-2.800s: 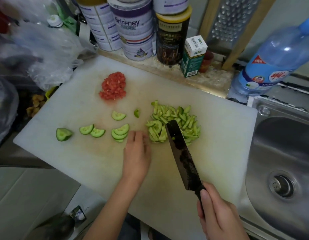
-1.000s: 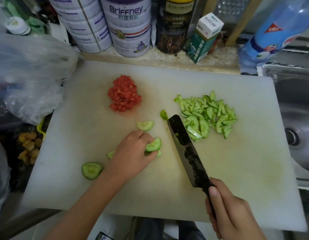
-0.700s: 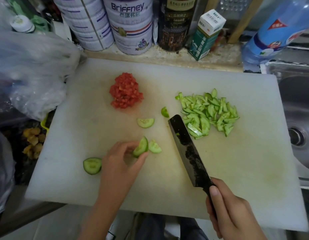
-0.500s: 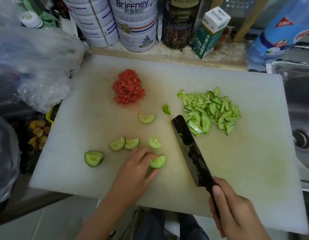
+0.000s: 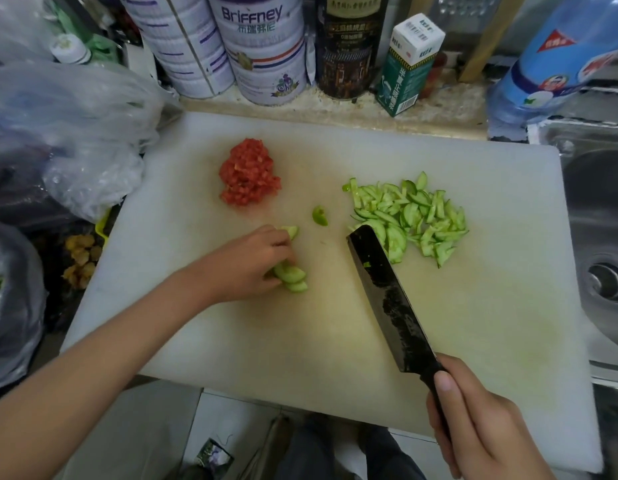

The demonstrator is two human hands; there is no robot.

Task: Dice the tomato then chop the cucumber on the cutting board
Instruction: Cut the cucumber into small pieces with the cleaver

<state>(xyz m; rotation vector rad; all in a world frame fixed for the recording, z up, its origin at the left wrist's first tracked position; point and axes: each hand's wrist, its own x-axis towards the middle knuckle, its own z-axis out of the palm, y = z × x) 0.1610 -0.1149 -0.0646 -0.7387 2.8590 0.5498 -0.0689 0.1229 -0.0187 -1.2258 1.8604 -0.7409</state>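
A white cutting board point(image 5: 335, 334) carries a heap of diced tomato point(image 5: 248, 173) at the back left. A spread of chopped cucumber strips point(image 5: 411, 216) lies at the back right. My left hand point(image 5: 247, 263) curls over a small stack of cucumber half-slices point(image 5: 292, 278) near the board's middle; another slice peeks out past its fingertips. One small cucumber scrap point(image 5: 319, 216) lies alone. My right hand point(image 5: 474, 420) grips the handle of a dark cleaver point(image 5: 387, 299), whose tip lies at the edge of the chopped strips.
Tins point(image 5: 262, 46), a dark jar and a green carton point(image 5: 408, 64) line the ledge behind the board. Plastic bags point(image 5: 68, 133) crowd the left edge. A blue water bottle point(image 5: 560, 57) and a steel sink point(image 5: 602, 254) are on the right.
My left hand has gathered the scattered cucumber half-slices into a stack under its fingers and moved toward the board's middle. The cleaver has stayed at the same spot.
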